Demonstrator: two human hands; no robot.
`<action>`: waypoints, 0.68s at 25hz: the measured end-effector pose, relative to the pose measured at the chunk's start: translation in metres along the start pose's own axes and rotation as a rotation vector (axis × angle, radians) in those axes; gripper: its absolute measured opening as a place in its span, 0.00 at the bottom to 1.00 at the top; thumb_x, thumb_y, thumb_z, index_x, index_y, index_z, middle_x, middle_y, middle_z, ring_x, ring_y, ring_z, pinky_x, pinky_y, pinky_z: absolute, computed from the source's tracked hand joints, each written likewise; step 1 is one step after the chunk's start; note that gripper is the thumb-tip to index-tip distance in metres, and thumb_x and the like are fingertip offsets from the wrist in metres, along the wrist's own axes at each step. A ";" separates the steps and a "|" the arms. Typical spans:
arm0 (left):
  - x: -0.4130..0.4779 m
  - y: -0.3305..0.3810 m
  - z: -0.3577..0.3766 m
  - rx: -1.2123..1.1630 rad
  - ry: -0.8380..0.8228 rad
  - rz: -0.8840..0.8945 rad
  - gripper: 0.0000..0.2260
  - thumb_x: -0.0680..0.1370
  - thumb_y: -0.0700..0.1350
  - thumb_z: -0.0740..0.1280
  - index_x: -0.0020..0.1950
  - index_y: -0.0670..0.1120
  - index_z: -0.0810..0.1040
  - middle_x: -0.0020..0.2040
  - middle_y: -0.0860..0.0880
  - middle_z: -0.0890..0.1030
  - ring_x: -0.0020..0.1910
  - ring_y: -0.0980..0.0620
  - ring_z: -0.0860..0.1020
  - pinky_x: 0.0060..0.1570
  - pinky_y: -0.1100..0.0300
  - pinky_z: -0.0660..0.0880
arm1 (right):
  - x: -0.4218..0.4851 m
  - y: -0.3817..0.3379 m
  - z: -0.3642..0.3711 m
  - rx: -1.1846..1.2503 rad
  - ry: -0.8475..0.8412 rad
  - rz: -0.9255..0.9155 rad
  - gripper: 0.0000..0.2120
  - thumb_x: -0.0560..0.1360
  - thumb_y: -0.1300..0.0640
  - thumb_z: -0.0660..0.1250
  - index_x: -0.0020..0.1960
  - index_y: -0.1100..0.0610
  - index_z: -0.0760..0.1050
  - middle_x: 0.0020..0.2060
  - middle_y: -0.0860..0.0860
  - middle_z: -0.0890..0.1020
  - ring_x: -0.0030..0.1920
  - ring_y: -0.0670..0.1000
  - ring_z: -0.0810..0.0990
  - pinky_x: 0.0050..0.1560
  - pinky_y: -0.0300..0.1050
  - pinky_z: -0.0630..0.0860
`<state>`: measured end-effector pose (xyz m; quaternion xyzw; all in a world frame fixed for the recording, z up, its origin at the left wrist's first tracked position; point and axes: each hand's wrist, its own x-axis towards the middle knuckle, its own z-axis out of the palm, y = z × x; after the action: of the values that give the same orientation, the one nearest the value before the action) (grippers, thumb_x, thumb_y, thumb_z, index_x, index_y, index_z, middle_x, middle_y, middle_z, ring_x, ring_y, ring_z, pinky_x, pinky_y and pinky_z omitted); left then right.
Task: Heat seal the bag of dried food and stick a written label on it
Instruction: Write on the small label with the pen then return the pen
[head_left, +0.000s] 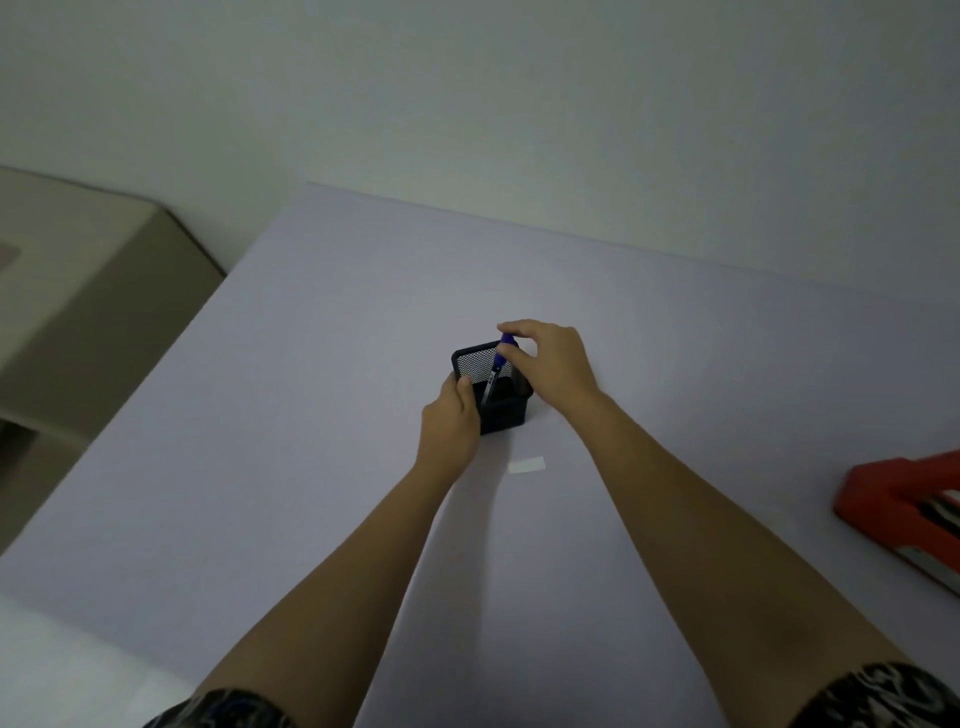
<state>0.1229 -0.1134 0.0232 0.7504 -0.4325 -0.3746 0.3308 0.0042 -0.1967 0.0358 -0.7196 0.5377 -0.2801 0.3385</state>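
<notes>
Left hand grips holder, right hand pinches pen; label mid table looks blank, so writing and sticking probably still to do.

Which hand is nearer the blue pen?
Right. The right hand pinches the blue pen at its top; the left hand grips the left side of the mesh holder.

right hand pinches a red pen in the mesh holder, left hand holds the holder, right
No: the head view shows the pen is blue, not red. The right hand pinches it in the mesh holder; the left hand holds the holder.
</notes>
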 end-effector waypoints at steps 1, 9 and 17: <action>0.000 -0.001 0.001 -0.002 0.015 0.005 0.17 0.83 0.48 0.48 0.59 0.41 0.72 0.47 0.43 0.78 0.42 0.45 0.74 0.40 0.58 0.67 | -0.001 -0.001 0.001 -0.006 0.008 -0.018 0.12 0.73 0.58 0.68 0.57 0.57 0.79 0.54 0.53 0.83 0.57 0.52 0.79 0.63 0.46 0.72; -0.002 0.006 -0.011 -0.050 -0.039 -0.038 0.22 0.83 0.52 0.48 0.72 0.42 0.62 0.65 0.41 0.73 0.64 0.41 0.71 0.61 0.52 0.68 | -0.018 -0.033 -0.050 0.229 0.225 0.031 0.10 0.73 0.60 0.69 0.53 0.58 0.80 0.45 0.48 0.83 0.42 0.38 0.81 0.47 0.25 0.73; -0.058 0.056 -0.013 0.015 -0.056 0.425 0.14 0.77 0.46 0.66 0.61 0.43 0.75 0.46 0.52 0.78 0.42 0.57 0.78 0.44 0.75 0.74 | -0.057 -0.041 -0.125 0.411 0.384 0.103 0.09 0.73 0.58 0.69 0.53 0.54 0.80 0.41 0.43 0.83 0.42 0.37 0.81 0.50 0.34 0.75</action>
<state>0.0912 -0.0825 0.0917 0.6341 -0.5929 -0.3140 0.3843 -0.0828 -0.1573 0.1426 -0.5416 0.5597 -0.4968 0.3828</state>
